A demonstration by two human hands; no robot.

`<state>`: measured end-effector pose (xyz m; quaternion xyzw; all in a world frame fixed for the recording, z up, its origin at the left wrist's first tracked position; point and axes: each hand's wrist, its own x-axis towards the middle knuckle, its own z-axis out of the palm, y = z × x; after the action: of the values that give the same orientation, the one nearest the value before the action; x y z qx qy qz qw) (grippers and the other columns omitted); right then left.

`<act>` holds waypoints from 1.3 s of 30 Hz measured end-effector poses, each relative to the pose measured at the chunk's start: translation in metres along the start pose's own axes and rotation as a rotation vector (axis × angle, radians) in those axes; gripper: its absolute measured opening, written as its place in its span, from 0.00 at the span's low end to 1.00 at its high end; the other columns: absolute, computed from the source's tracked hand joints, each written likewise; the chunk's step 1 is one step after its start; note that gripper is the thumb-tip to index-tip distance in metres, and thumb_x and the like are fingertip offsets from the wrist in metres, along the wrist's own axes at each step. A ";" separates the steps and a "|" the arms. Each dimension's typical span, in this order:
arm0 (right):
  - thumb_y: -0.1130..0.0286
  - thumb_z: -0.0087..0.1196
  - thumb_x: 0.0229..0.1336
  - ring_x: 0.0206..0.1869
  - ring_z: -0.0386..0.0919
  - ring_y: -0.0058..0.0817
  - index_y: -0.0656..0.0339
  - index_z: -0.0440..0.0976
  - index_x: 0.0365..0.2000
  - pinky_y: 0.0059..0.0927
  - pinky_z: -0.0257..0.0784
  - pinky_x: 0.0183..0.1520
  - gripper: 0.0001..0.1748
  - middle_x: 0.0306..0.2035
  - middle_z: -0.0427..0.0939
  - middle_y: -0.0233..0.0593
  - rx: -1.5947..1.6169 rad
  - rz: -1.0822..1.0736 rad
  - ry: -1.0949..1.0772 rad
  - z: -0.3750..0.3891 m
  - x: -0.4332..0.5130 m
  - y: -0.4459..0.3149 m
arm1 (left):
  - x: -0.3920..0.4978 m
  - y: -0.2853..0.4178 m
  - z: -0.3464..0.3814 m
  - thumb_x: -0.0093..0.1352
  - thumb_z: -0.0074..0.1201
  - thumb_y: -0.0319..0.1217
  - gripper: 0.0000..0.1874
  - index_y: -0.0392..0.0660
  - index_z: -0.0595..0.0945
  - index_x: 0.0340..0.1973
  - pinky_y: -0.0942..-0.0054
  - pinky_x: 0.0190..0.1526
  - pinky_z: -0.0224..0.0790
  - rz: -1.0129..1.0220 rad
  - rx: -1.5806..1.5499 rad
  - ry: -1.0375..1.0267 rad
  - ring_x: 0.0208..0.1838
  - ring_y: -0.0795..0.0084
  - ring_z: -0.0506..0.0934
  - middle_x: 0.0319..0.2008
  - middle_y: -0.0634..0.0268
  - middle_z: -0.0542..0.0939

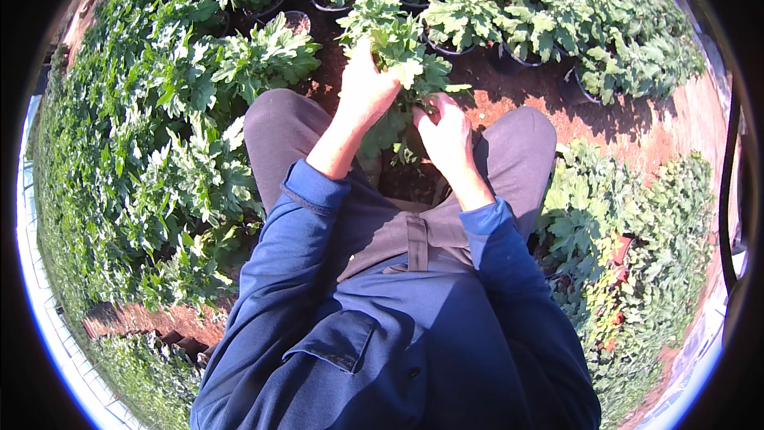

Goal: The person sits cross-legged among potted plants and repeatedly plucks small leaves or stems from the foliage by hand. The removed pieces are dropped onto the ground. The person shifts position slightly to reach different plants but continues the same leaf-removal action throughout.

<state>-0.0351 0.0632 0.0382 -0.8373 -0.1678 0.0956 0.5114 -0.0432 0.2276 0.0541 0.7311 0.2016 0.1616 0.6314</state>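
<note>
Between my knees rises a leafy green plant [415, 42] with lobed leaves, probably a chrysanthemum. My left hand [367, 86] grips its upper part from the left side, with the thumb against a pale leaf. Lower down, my right hand [447, 128] has its fingers curled among the lower leaves, beside the stem. Leaves partly cover those fingertips, so a grip on a leaf or stem cannot be made out. Larger leaves [382, 131] hang between the two hands, over dark soil [412, 182]. The base of the plant is mostly hidden.
Similar plants in black pots [450, 45] stand in rows ahead. Dense foliage [179, 107] crowds my left side. To the right, reddish bare soil [513, 101] borders more plants [579, 209], with orange-red pots [621, 251] among them. My bent knees [519, 137] flank the plant.
</note>
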 end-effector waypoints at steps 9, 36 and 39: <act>0.74 0.56 0.55 0.32 0.79 0.42 0.61 0.76 0.36 0.37 0.76 0.33 0.07 0.31 0.74 0.40 -0.553 -0.508 0.073 -0.002 0.000 -0.012 | 0.002 -0.003 0.001 0.57 0.67 0.39 0.30 0.42 0.75 0.52 0.66 0.52 0.71 -0.001 0.013 -0.010 0.48 0.62 0.80 0.46 0.55 0.82; 0.74 0.56 0.53 0.36 0.76 0.40 0.60 0.76 0.36 0.39 0.75 0.32 0.08 0.33 0.73 0.40 -0.516 -0.770 0.007 -0.018 0.050 0.004 | -0.003 0.003 0.004 0.64 0.62 0.28 0.27 0.39 0.71 0.57 0.73 0.48 0.72 0.085 0.030 -0.033 0.46 0.74 0.77 0.48 0.61 0.79; 0.75 0.55 0.53 0.35 0.76 0.41 0.60 0.75 0.36 0.40 0.74 0.31 0.08 0.32 0.72 0.42 -0.523 -0.796 -0.061 -0.022 0.056 0.003 | -0.007 0.012 0.003 0.64 0.61 0.29 0.27 0.39 0.71 0.58 0.72 0.50 0.71 0.071 0.063 -0.020 0.48 0.72 0.77 0.49 0.60 0.79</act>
<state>0.0245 0.0648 0.0466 -0.8056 -0.5087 -0.1286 0.2751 -0.0466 0.2203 0.0653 0.7589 0.1743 0.1700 0.6039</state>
